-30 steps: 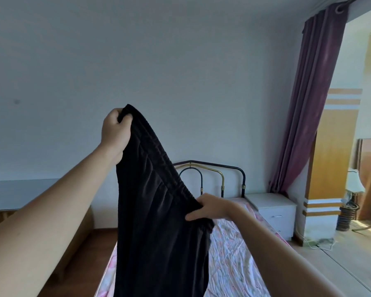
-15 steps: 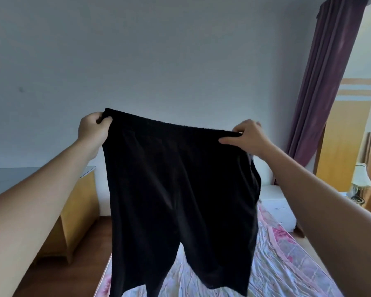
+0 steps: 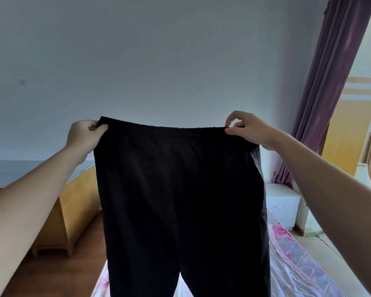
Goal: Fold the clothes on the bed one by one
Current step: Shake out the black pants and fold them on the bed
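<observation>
A pair of black trousers (image 3: 180,200) hangs in the air in front of me, spread flat with its elastic waistband on top and both legs dropping out of the frame. My left hand (image 3: 84,136) grips the left end of the waistband. My right hand (image 3: 248,129) pinches the right end between thumb and fingers. Below the trousers lies the bed (image 3: 298,264) with a pink flowered sheet; the trousers hide most of it.
A wooden desk (image 3: 77,202) with a grey top stands to the left of the bed, on a wooden floor. At the right, a white nightstand (image 3: 283,202) sits beside the bed, with a purple curtain (image 3: 321,86) and a yellow wardrobe (image 3: 347,133) behind.
My right hand rose from low beside the bed to the level of my left hand, and the bunched trousers got stretched out flat between both hands. The waistband now hangs level and wider.
</observation>
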